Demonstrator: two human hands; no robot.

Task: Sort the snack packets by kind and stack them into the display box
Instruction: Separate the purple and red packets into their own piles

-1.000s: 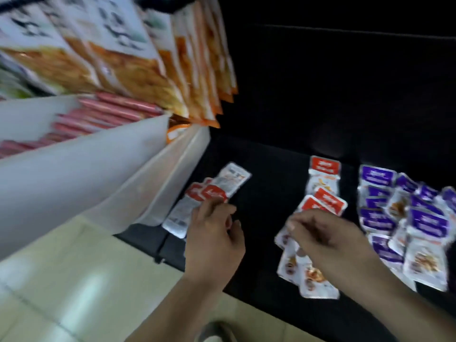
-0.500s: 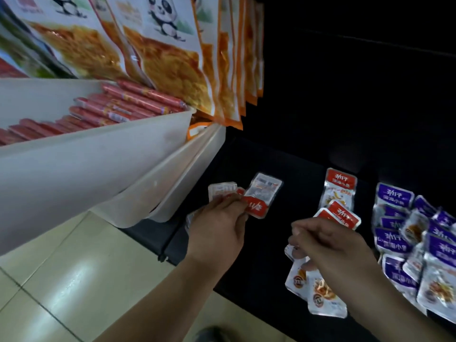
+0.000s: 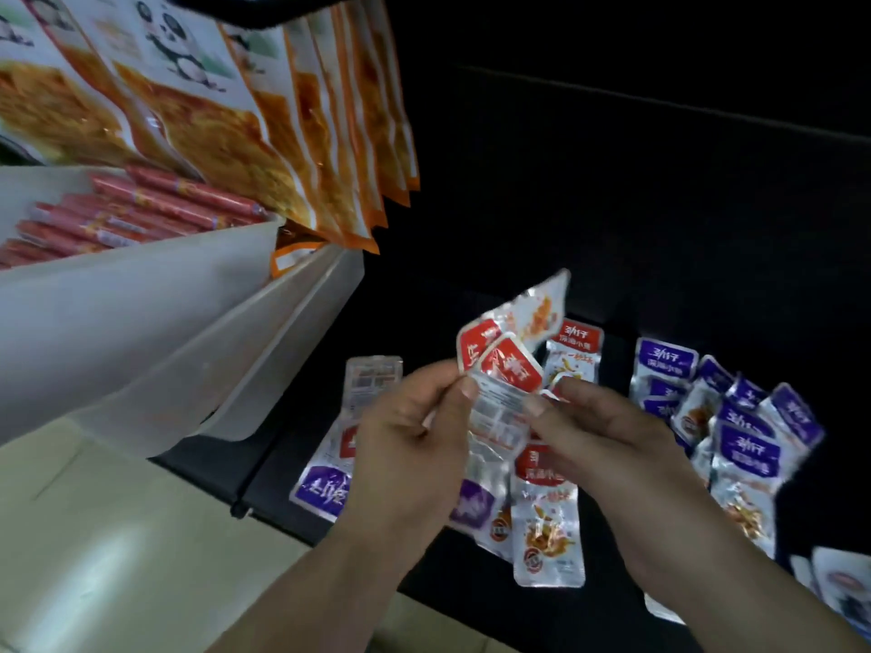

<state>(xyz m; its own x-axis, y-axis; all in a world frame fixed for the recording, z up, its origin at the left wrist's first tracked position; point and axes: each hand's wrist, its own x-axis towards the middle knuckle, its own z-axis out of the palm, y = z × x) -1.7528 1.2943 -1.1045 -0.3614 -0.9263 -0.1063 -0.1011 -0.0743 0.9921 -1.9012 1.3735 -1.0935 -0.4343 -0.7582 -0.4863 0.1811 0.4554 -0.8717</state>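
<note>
Head: left fingers [image 3: 459,398], right fingers [image 3: 546,410] pinch red packets [image 3: 511,369].

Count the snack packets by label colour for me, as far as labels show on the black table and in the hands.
Red packets: 6 (2 of them held)
Purple packets: 10
Total: 16 with a label that can be made out; overlaps may hide more, and the bottom-right ones are too blurred to colour.
</note>
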